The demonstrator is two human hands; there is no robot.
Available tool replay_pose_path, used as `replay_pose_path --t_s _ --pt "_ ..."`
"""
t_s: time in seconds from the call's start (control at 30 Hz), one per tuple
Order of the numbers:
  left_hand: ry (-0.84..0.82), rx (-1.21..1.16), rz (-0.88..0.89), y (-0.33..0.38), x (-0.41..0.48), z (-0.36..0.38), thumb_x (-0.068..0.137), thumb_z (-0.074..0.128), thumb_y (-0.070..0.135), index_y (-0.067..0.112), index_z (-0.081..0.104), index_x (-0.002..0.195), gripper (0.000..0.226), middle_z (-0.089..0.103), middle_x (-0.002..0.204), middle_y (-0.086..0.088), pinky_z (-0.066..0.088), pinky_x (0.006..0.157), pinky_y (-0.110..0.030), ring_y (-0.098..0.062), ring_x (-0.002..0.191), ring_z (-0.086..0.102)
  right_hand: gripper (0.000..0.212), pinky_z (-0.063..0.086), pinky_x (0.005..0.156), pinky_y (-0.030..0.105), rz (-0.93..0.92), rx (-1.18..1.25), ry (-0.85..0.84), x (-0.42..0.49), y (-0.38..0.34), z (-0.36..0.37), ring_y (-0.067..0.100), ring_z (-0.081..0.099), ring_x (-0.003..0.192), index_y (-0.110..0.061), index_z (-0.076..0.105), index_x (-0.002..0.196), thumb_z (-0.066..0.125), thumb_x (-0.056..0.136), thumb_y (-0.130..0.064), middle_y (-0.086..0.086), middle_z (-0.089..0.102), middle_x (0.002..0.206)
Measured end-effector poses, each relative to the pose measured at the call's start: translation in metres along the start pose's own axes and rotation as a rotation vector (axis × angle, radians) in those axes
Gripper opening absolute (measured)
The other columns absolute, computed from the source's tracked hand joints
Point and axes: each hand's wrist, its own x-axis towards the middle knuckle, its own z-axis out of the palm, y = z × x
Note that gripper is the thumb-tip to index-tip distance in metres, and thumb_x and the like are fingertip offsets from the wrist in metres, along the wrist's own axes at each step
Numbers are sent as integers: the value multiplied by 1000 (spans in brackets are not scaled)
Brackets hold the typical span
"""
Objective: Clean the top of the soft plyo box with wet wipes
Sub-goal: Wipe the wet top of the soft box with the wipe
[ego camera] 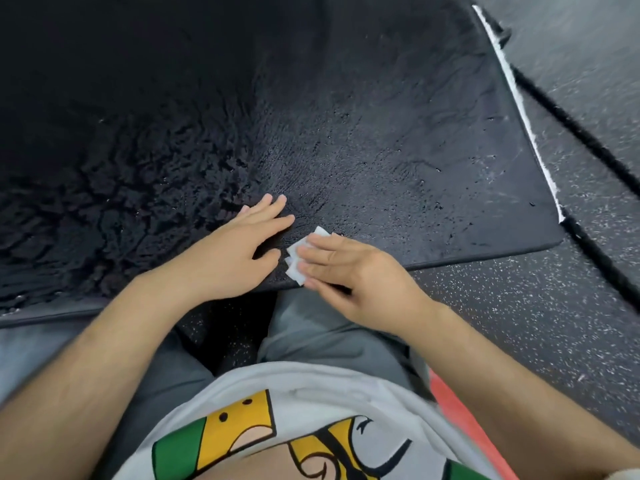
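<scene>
From the head camera, you looked down on the black top of the soft plyo box (346, 133), which filled most of the view. Its surface carried a wet sheen, with beaded streaks thickest on the box's left half.

Your left hand (239, 251) lay flat on the box top close to its near edge, palm down, fingers straight and slightly spread, holding nothing.

Your right hand (353, 271) sat just beside it, also at the box's near edge. Its fingers were straight and pressed down on a folded white wet wipe (298, 254). The wipe lay flat on the box top, right at the near edge, its corners showing past your fingertips towards the left hand, a small gap apart from that hand's thumb.

A white strip (512, 98) ran along the box's right edge. Speckled dark floor (519, 306) lay to the right of the box and below its near edge, where your grey trousers (311, 327) and printed shirt (311, 393) showed.
</scene>
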Motion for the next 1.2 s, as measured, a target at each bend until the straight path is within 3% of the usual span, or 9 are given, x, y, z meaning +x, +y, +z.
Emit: replay_pose_path --t_s 0.1,0.3,0.4,0.5,0.6,0.7,0.9,1.07,1.2 --pt "27 22 -3 7 7 4 100 51 17 22 31 155 59 4 165 9 -7 119 -15 1 150 -6 23 46 108 43 3 18 43 -13 5 -3 21 57 132 -9 75 117 66 97 -17 2 68 131" --pt "56 48 -7 15 18 8 100 53 24 24 33 154 58 6 164 12 -8 117 -14 0 151 -4 24 46 108 44 192 -39 210 -32 19 -10 19 56 132 -10 76 115 64 97 -20 2 68 129" --pt "44 64 16 20 29 10 100 54 26 22 34 154 58 9 164 12 -6 120 -19 -3 152 -2 30 39 115 43 183 -74 143 -34 5 -7 21 51 137 -8 72 123 60 100 -23 3 64 136" --pt "37 91 28 23 36 15 101 53 29 21 32 155 59 7 164 12 -4 122 -24 -4 152 -4 36 36 117 39 295 -123 101 -26 13 -20 18 46 141 -13 69 129 49 104 -31 1 61 141" --pt "32 97 22 23 37 15 101 52 30 21 30 156 59 6 164 12 -3 123 -26 -3 151 -4 42 32 119 41 381 -145 76 -11 3 -20 26 45 141 -7 64 133 43 106 -30 7 59 142" --pt "22 104 30 22 35 15 102 48 35 22 29 156 59 4 165 13 0 125 -29 -2 151 -5 46 28 121 43 304 -170 -35 -19 -26 -10 28 38 145 -4 57 140 41 106 -31 10 53 148" --pt "4 138 11 23 45 5 102 47 34 26 30 155 56 7 165 13 3 124 -26 0 150 -3 51 37 115 46 416 -261 -29 9 4 -9 30 41 143 -5 58 139 32 106 -34 12 54 147" --pt "26 226 2 23 57 1 103 42 43 27 31 155 55 5 166 13 -2 120 -25 -5 152 -7 55 25 121 46 415 -311 -112 7 -15 0 34 32 147 -1 51 144 28 108 -36 15 47 152" --pt "0 249 -24 19 63 4 104 37 47 33 22 157 58 -4 165 16 -5 120 -26 -5 151 -11 47 35 118 42 422 -315 -14 22 4 -9 31 49 134 -5 61 134 32 106 -29 14 60 139"
